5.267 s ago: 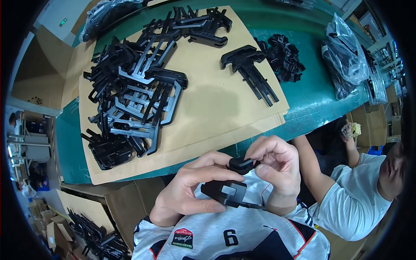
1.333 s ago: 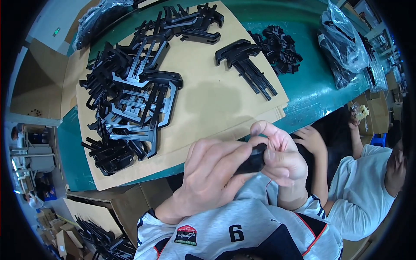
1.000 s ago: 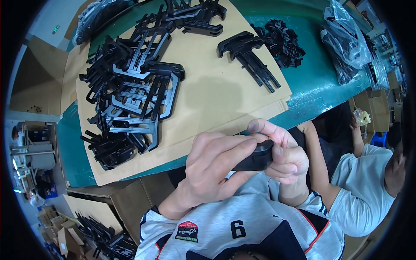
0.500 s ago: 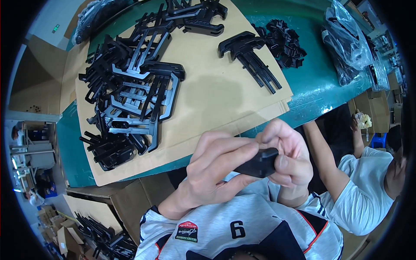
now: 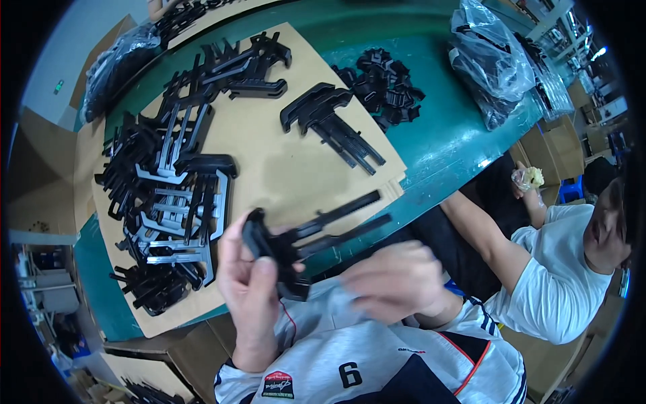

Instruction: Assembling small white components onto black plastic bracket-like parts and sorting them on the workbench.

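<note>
Upright in front of my chest, my left hand (image 5: pixel 250 286) grips a black plastic bracket (image 5: pixel 286 252) by its wide end, thumb on the near side. Two long toothed prongs stick out of the bracket to the right. Close to its lower right side, my right hand (image 5: pixel 397 279) is smeared by motion, and its fingers do not show clearly. On the cardboard sheet (image 5: pixel 259 145), a large pile of black and grey brackets (image 5: pixel 178 165) lies to the left. Black brackets (image 5: pixel 323 121) of a similar shape rest together at the sheet's right side.
Small black clips (image 5: pixel 387 87) are heaped on the green table (image 5: pixel 457 161) beyond the sheet. Clear plastic bags (image 5: pixel 491 60) of dark parts stand at the far right. A person in a white shirt (image 5: pixel 558 269) sits close on my right, holding food. Cardboard boxes (image 5: pixel 178 357) stand below the table's front edge.
My hands have come apart from around the black part. My left hand now holds the bracket farther left, its prongs in sight. The whole view has shifted, moving the table leftward and down.
</note>
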`<state>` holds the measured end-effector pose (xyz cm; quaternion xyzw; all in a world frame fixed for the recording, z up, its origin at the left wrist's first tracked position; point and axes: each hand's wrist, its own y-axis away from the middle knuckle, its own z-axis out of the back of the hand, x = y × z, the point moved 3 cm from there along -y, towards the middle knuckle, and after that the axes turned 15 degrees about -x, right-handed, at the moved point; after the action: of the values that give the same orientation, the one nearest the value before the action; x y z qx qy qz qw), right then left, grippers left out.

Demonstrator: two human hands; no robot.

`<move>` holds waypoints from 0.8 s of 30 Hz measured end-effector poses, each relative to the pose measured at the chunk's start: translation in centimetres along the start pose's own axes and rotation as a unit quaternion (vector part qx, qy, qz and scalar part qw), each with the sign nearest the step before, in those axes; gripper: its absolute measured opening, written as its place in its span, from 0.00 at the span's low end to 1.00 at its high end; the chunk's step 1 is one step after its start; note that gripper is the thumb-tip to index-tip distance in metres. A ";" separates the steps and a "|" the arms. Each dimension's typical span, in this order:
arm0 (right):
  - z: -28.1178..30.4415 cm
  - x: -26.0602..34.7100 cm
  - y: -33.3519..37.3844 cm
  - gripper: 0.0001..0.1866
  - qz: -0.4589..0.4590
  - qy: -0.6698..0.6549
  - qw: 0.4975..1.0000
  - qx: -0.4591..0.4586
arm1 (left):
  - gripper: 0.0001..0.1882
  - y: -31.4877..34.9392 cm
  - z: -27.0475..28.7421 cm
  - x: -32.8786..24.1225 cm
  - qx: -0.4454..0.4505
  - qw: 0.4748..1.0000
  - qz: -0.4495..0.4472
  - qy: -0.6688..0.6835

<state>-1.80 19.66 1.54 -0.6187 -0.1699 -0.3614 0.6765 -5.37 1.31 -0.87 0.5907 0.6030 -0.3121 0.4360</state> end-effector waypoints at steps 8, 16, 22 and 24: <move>10.1 -14.2 -4.3 0.12 -0.143 0.374 0.884 -0.241 | 0.26 -0.1 1.0 0.5 -0.031 0.997 0.056 0.030; 10.0 -15.9 -4.3 0.18 -0.221 0.417 0.856 -0.212 | 0.26 0.2 -0.1 1.4 -0.015 0.998 0.067 -0.007; 5.9 -8.1 -2.6 0.17 -0.280 -0.001 0.915 -0.290 | 0.27 0.7 -0.8 1.1 0.064 0.994 0.088 -0.005; 3.8 -5.5 -1.1 0.18 -0.324 -0.095 0.905 -0.257 | 0.27 0.9 -0.9 0.9 0.122 0.986 0.107 -0.039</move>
<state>-5.50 24.91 -0.69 -0.7135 -0.3259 -0.5316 0.3196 -4.55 2.64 -1.13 0.6875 0.4766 -0.3578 0.4149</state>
